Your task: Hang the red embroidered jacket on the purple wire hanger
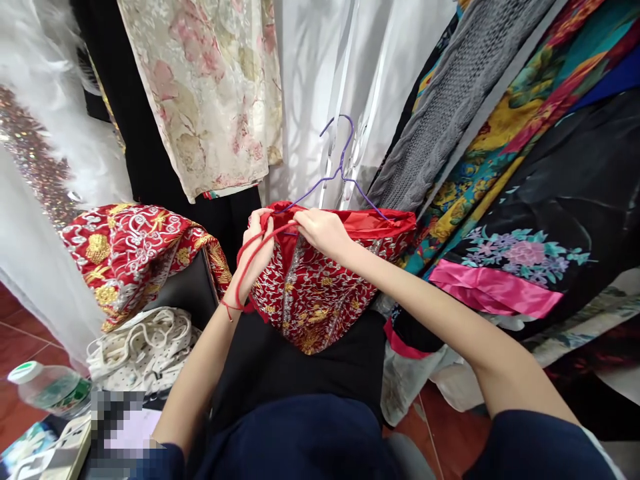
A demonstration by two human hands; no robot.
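A red garment with silver and gold embroidery (315, 293) hangs on a purple wire hanger (340, 167) in front of me. My left hand (257, 237) is closed on the garment's upper left edge, and a thin red cord (245, 267) loops down over that wrist. My right hand (323, 230) is closed on the red neckline and the cord near the middle. Both hands sit close together at the top of the garment.
A second red embroidered piece (130, 253) drapes over a dark chair at left. White lace fabric (145, 347) and a plastic bottle (47, 387) lie lower left. Floral, grey knit (450, 100) and patterned garments (525, 200) hang behind and to the right.
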